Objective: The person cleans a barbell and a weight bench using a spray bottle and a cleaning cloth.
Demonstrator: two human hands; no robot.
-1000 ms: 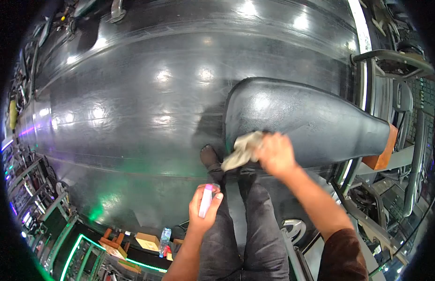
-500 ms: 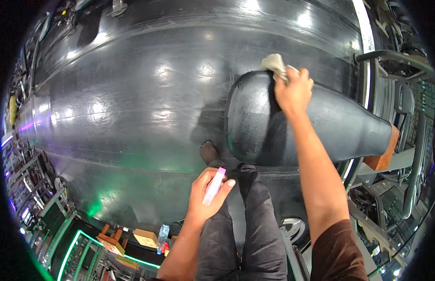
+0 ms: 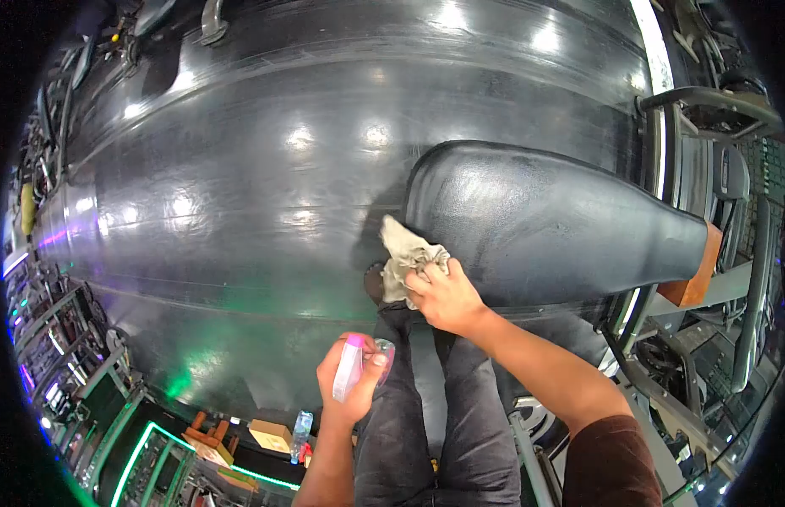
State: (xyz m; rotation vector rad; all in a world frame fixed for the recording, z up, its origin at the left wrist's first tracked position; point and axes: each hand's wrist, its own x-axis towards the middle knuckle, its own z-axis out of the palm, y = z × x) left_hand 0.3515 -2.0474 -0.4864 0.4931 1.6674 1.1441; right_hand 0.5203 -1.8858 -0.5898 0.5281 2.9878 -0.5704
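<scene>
Right hand (image 3: 450,297): gripping a crumpled cloth (image 3: 405,256) that overlaps the black pad's (image 3: 561,220) near left corner; contact unclear.
Left hand (image 3: 354,380): wrapped round a pink-topped bottle (image 3: 348,367).
Pad: orange-brown block (image 3: 703,270) at its narrow right end.
Foot (image 3: 373,283): partly behind the cloth.
Lower left: cardboard box (image 3: 270,436) beside clear bottle (image 3: 301,429).

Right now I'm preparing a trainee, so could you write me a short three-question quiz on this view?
1. True or false: the right hand holds a crumpled cloth.
2. The left hand holds: A) nothing; B) a spray bottle; C) a second cloth.
3. Fill in: the orange-brown block shows at the ____ end of the black bench pad.
Key: 1 true; 2 B; 3 narrow.
</scene>
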